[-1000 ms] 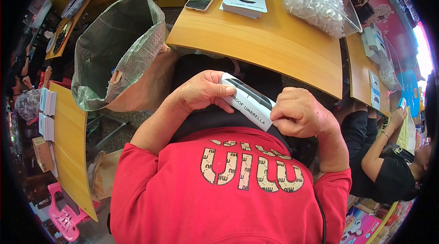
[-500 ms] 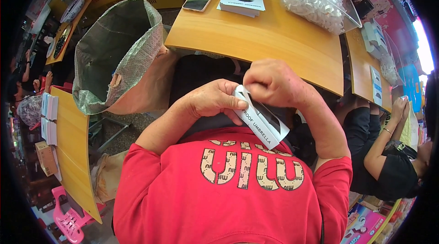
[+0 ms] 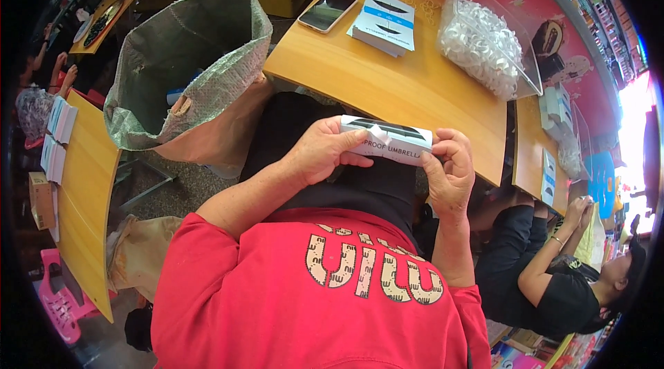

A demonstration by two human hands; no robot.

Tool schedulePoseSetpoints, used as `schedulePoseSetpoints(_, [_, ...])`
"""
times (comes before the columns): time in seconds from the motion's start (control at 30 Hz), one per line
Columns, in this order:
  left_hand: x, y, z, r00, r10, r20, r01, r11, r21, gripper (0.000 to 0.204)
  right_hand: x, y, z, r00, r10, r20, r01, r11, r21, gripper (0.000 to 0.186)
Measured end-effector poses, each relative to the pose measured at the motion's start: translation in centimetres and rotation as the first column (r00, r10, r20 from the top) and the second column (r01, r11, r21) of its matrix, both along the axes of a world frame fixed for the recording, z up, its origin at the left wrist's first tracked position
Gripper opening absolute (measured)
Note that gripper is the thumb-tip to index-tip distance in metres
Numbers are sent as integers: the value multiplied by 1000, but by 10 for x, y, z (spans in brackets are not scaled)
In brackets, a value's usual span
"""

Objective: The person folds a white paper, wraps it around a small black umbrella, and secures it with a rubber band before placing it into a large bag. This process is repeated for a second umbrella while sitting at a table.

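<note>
A white printed leaflet rolled into a tube (image 3: 408,146), with black umbrella pictures on it, lies level between my two hands in front of my lap. My left hand (image 3: 319,152) grips its left end, thumb on top. At the right end, my right hand (image 3: 449,170) pinches the roll between thumb and fingers. Beside my left thumb a small white strip, apparently a band (image 3: 380,135), crosses the roll. On the wooden table (image 3: 325,68) ahead lies a stack of similar flat leaflets (image 3: 382,31) with a blue stripe.
A phone (image 3: 328,11) lies left of the stack. Farther right, a clear plastic bin (image 3: 533,77) holds many white curled strips (image 3: 484,47). An open woven sack (image 3: 238,68) stands left of the table. A co-worker (image 3: 553,262) in black sits at right, beside another table.
My right hand has moved from the roll's upper left end to its right end and now pinches it there. The roll has swung from slanting to nearly level.
</note>
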State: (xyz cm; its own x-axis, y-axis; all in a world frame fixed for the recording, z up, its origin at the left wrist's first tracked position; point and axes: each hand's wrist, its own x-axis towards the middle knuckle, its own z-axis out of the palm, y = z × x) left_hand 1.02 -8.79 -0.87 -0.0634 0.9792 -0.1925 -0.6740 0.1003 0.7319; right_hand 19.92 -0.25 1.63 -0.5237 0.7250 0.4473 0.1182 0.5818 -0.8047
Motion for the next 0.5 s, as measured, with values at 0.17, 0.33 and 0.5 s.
schedulePoseSetpoints(0.17, [3, -3, 3, 999, 9, -38, -7, 998, 56, 22, -5, 1, 1, 997, -33, -63, 27, 996, -87, 12])
schedulePoseSetpoints(0.33, [6, -6, -2, 995, 45, -91, -35, 993, 114, 22, -8, 2, -2, 985, -22, -170, -13, 979, -203, 15])
schedulePoseSetpoints(0.5, [7, -7, 1, 994, 57, -90, -44, 989, 143, 22, -10, 0, -4, 918, -26, -397, -155, 896, -416, 26])
